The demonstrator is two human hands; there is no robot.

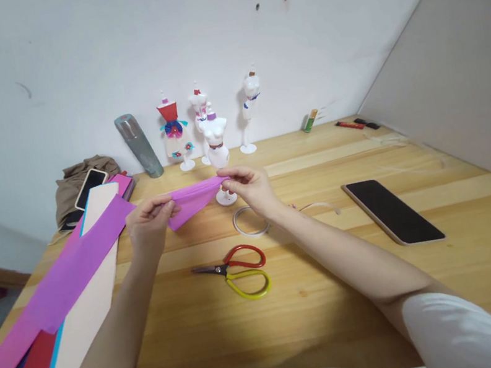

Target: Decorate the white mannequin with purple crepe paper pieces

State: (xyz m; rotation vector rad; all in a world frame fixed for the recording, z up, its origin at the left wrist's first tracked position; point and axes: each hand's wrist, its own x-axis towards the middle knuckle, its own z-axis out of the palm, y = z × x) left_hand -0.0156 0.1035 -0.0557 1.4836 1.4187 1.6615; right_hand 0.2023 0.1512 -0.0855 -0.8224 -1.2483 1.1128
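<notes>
A strip of purple crepe paper [195, 204] is stretched between my two hands above the table. My left hand [146, 222] pinches its left end, and my right hand [251, 189] pinches its upper right end. Just behind the paper stands a white mini mannequin [215, 132] with a purple neck band and a brown band at its waist; the strip and my right hand partly cover its stand. Below my hands lie scissors [224, 269] with one red and one yellow handle. A white ring of tape or cord [248, 221] rests by my right wrist.
Decorated mini mannequins [174, 127] and a grey bottle [140, 148] line the wall. A large phone [391, 210] lies at right. Long purple paper [67, 276] and pale sheets [90, 298] cover the left side, near brown cloth [69, 185] and a smaller phone [90, 186].
</notes>
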